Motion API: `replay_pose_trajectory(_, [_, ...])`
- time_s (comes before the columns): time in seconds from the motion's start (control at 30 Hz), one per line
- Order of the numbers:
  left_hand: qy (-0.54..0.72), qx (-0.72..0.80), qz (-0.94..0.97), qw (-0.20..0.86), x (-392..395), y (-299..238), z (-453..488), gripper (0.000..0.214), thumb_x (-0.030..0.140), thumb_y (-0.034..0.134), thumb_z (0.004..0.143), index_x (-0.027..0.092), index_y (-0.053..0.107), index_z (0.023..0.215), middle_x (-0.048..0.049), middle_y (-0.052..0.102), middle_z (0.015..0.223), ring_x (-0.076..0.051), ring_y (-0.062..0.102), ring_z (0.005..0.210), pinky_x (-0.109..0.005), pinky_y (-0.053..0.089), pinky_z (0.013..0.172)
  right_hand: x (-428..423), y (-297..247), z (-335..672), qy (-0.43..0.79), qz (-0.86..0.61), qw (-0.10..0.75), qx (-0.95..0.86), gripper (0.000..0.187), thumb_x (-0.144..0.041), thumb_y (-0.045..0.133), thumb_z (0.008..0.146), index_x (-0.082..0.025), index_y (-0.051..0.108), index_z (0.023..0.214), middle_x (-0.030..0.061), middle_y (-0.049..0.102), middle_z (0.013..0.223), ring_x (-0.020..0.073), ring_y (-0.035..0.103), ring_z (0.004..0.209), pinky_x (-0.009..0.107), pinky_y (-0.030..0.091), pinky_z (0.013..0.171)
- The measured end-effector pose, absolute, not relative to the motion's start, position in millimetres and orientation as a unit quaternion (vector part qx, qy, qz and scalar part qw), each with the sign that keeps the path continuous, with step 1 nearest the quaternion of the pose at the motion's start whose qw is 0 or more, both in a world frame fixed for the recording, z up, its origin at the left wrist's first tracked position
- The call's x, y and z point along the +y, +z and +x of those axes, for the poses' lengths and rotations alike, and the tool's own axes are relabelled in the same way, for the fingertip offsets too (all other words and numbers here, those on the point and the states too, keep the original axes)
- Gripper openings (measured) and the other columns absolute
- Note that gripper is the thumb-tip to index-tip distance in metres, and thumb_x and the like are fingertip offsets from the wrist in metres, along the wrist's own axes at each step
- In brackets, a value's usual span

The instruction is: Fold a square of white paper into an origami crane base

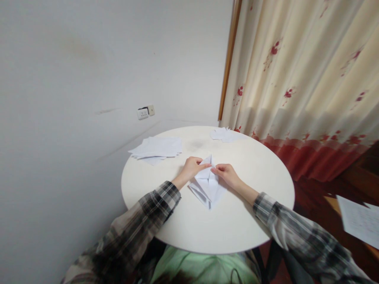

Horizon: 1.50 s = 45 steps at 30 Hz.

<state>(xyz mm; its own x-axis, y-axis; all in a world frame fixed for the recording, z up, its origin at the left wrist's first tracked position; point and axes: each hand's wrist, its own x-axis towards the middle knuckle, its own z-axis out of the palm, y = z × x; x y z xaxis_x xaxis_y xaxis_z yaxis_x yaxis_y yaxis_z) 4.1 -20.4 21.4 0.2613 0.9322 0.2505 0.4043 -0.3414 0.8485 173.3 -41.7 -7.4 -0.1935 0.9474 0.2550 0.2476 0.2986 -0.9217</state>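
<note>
A partly folded white paper lies on the round white table, pointed toward me and away from me. My left hand rests on its upper left part, fingers curled and pressing a flap. My right hand pinches the paper at its middle fold, fingertips nearly meeting the left hand's. Both forearms wear plaid sleeves.
A loose stack of white sheets lies at the table's far left. A few crumpled or folded papers sit at the far edge by the flowered curtain. A wall socket is behind. A printed sheet lies at the right.
</note>
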Motion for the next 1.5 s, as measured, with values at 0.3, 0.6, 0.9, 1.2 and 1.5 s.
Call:
replay_pose_trajectory(0.3, [0.385,0.466,0.717,0.347,-16.5,16.8,3.5,0.047,0.058,0.061,0.054,0.013,0.049,0.048,0.0047,0.033,0.048,-0.007,0.031,0.047,-0.02,0.017,0.043,-46.2,-1.5,171.8,0.383,-0.457,0.455,-0.661,0.037,-0.048,0.06,0.063,-0.016,0.047,0.049,-0.005,0.036,0.046,0.0068,0.029,0.046,0.023,0.021,0.045])
replay_pose_trajectory(0.6, [0.405,0.434,0.707,0.385,-17.2,18.1,5.1,0.042,0.053,0.062,0.057,0.011,0.059,0.06,0.0019,0.046,0.053,-0.009,0.041,0.051,-0.019,0.026,0.045,-43.4,-7.3,172.8,0.407,-0.443,0.46,-0.653,0.035,-0.044,0.063,0.061,-0.016,0.045,0.049,-0.0058,0.036,0.047,0.0064,0.029,0.046,0.022,0.021,0.045])
replay_pose_trajectory(0.9, [0.414,0.43,0.679,0.427,-18.9,18.2,8.0,0.046,0.056,0.063,0.054,0.01,0.06,0.059,0.0018,0.047,0.053,-0.009,0.04,0.049,-0.02,0.026,0.044,-39.0,-15.1,173.9,0.433,-0.421,0.464,-0.648,0.033,-0.043,0.062,0.064,-0.015,0.05,0.052,-0.0053,0.038,0.049,0.0067,0.03,0.048,0.023,0.021,0.047])
replay_pose_trajectory(1.2, [0.434,0.44,0.634,0.466,-23.2,22.8,9.1,0.047,0.057,0.062,0.056,0.01,0.061,0.058,0.0019,0.048,0.049,-0.008,0.039,0.048,-0.021,0.026,0.046,-39.7,-17.6,172.3,0.497,-0.396,0.472,-0.611,0.033,-0.044,0.064,0.062,-0.014,0.053,0.056,-0.0027,0.047,0.052,0.0086,0.038,0.05,0.023,0.028,0.05])
replay_pose_trajectory(1.5, [0.439,0.434,0.617,0.488,-23.3,22.6,8.8,0.046,0.056,0.064,0.054,0.01,0.064,0.061,-0.0001,0.054,0.052,-0.009,0.042,0.049,-0.021,0.028,0.046,-42.0,-14.4,171.3,0.514,-0.394,0.475,-0.596,0.033,-0.043,0.069,0.058,-0.014,0.053,0.055,-0.0032,0.049,0.051,0.0079,0.04,0.049,0.023,0.029,0.05])
